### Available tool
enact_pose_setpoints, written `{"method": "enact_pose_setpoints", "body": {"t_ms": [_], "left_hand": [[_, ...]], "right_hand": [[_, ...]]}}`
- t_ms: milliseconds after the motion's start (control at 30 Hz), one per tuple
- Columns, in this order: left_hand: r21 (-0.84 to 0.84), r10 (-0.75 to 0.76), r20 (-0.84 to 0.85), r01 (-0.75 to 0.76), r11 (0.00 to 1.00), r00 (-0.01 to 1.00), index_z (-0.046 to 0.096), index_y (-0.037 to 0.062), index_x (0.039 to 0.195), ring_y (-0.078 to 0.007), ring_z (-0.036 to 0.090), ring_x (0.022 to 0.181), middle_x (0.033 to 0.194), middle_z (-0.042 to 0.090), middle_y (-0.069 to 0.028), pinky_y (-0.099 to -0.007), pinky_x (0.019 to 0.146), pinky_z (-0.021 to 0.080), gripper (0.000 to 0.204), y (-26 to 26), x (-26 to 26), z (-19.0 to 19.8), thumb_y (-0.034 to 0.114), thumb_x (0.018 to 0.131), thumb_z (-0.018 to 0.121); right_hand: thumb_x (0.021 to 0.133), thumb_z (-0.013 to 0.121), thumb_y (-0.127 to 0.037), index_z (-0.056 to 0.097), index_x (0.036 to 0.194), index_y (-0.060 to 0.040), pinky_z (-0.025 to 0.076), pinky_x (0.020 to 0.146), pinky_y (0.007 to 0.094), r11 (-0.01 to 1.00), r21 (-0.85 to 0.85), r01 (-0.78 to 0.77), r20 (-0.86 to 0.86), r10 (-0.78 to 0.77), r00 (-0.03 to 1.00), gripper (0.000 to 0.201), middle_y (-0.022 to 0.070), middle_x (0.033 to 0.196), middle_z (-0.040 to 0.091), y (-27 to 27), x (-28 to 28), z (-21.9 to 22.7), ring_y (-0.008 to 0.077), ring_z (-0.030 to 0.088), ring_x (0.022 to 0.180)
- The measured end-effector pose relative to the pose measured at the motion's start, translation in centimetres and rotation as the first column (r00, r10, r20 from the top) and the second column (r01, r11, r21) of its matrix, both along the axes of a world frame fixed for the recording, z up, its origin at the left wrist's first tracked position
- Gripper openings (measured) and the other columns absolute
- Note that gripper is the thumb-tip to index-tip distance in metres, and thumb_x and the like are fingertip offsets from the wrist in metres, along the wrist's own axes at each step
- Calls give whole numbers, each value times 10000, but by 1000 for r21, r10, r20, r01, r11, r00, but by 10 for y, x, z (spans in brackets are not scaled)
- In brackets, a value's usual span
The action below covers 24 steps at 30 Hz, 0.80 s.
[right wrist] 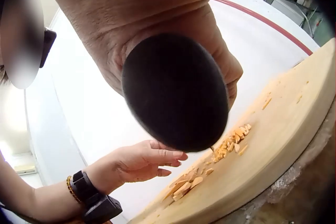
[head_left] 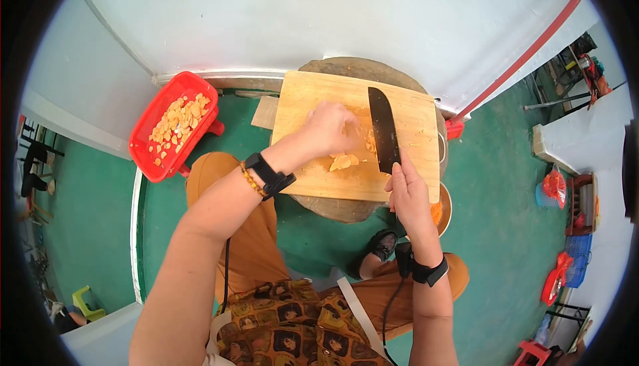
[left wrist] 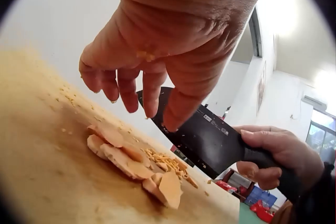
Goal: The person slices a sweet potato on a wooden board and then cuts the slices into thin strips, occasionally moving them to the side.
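My right hand [head_left: 409,196] grips the handle of a black cleaver [head_left: 383,126], its wide blade over the right half of a wooden cutting board [head_left: 303,93]. My left hand [head_left: 327,128] hovers above the board with fingers spread and loosely bent, holding nothing. In the left wrist view, orange slices [left wrist: 118,155] lie on the board below that hand, and thin cut strips [left wrist: 163,160] lie between them and the blade. The cleaver's handle end [right wrist: 176,92] hides most of the blade in the right wrist view.
The board rests on a round wooden block [head_left: 333,210]. A red basket [head_left: 143,133] of orange slices stands at the left. A bowl [head_left: 444,209] with orange bits sits beside the block, lower right. A white wall [head_left: 319,13] rises behind the board.
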State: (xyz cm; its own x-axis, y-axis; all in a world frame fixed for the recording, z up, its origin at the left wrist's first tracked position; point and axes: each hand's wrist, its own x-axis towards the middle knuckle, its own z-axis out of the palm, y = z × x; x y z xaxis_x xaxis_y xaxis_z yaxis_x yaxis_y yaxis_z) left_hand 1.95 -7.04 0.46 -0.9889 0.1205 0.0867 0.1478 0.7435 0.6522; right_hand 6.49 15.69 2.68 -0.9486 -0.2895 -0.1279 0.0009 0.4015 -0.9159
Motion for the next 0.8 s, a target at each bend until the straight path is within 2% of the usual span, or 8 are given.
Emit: {"method": "enact_pose_setpoints", "body": {"t_ms": [67, 167, 267, 467, 567, 767, 800], "left_hand": [[-166, -19, 0, 18, 986, 1000, 699, 140, 866, -268, 535, 983, 983, 619, -55, -432, 856, 407, 217, 7, 18, 6, 278, 704, 738], [-169, -67, -4, 66, 983, 998, 686, 168, 768, -249, 488, 1016, 945, 586, -29, -425, 882, 354, 177, 10, 26, -6, 307, 674, 744], [-168, -43, -133, 20, 986, 990, 681, 160, 736, -247, 483, 984, 908, 557, -26, -408, 857, 356, 162, 15, 30, -17, 284, 647, 737], [-241, -48, -124, 17, 970, 991, 651, 136, 687, -253, 437, 1003, 939, 517, -35, -409, 837, 350, 145, 22, 32, -11, 248, 622, 716], [-229, -34, -58, 20, 973, 998, 631, 127, 655, -261, 431, 997, 939, 507, -42, -413, 825, 345, 142, 26, 28, -12, 234, 614, 715], [-143, -3, 54, 11, 990, 999, 641, 125, 695, -275, 452, 983, 908, 538, -47, -430, 811, 347, 101, 25, 19, -12, 180, 647, 710], [-149, 24, 15, -21, 989, 1000, 647, 127, 708, -277, 455, 983, 907, 544, -47, -436, 810, 347, 94, 26, 17, -15, 181, 663, 710]], "right_hand": [[982, 443, -161, 402, 1373, -13, 464, 602, 295, 996, 86, -21, -43, 24, 999, 420, 107, 715, 559, -3, 5, 0, 168, 571, 629], [972, 447, -151, 414, 1350, 5, 489, 683, 357, 983, 177, -44, -90, 61, 994, 411, 216, 822, 614, -8, 10, 2, 300, 634, 730], [964, 452, -151, 412, 1348, 13, 486, 720, 392, 978, 194, -77, -155, 108, 982, 419, 297, 892, 607, -9, 10, -11, 402, 634, 807], [957, 460, -148, 419, 1330, 35, 479, 687, 414, 967, 241, -86, -48, 100, 994, 417, 313, 827, 586, -16, 5, -4, 420, 626, 772], [956, 458, -142, 423, 1325, 41, 477, 672, 411, 968, 241, -75, -119, 107, 987, 414, 308, 822, 587, -16, 1, -9, 410, 621, 742], [954, 449, -128, 434, 1321, 32, 480, 671, 384, 974, 223, -31, -126, 61, 990, 400, 276, 793, 589, -11, -5, -14, 373, 623, 726], [961, 446, -133, 429, 1340, 9, 464, 622, 349, 975, 220, -28, -133, 58, 989, 405, 199, 739, 560, -10, -7, -16, 282, 578, 665]]}}
